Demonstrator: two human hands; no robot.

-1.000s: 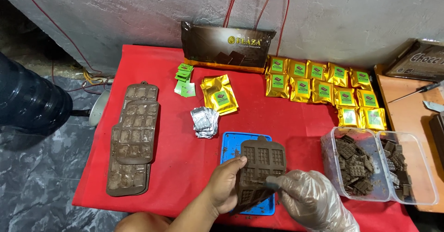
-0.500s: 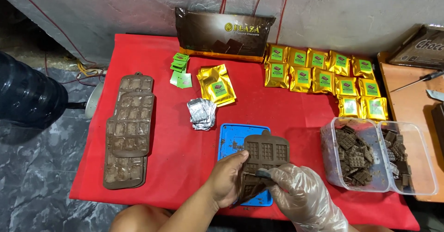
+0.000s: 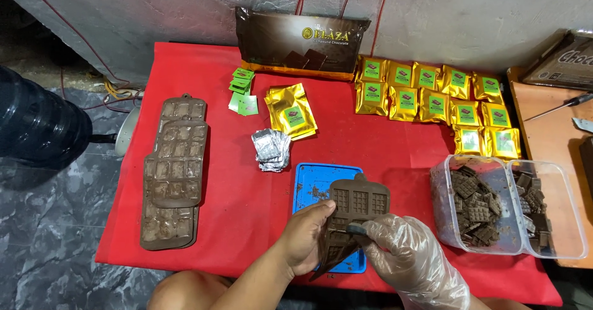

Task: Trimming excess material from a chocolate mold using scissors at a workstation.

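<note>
Item: brown chocolate mould point(image 3: 353, 214), over blue tray point(image 3: 315, 183), gripped by bare left hand point(image 3: 304, 239) and gloved right hand point(image 3: 404, 254). Done: chocolate pieces point(image 3: 472, 208) in clear tubs. Left: stacked moulds point(image 3: 173, 168).

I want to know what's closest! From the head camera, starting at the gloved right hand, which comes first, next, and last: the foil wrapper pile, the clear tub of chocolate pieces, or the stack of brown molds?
From the right hand:
1. Clear tub of chocolate pieces, just to its right.
2. Foil wrapper pile, up and to the left, mid-cloth.
3. Stack of brown molds, far left side of the red cloth.
</note>
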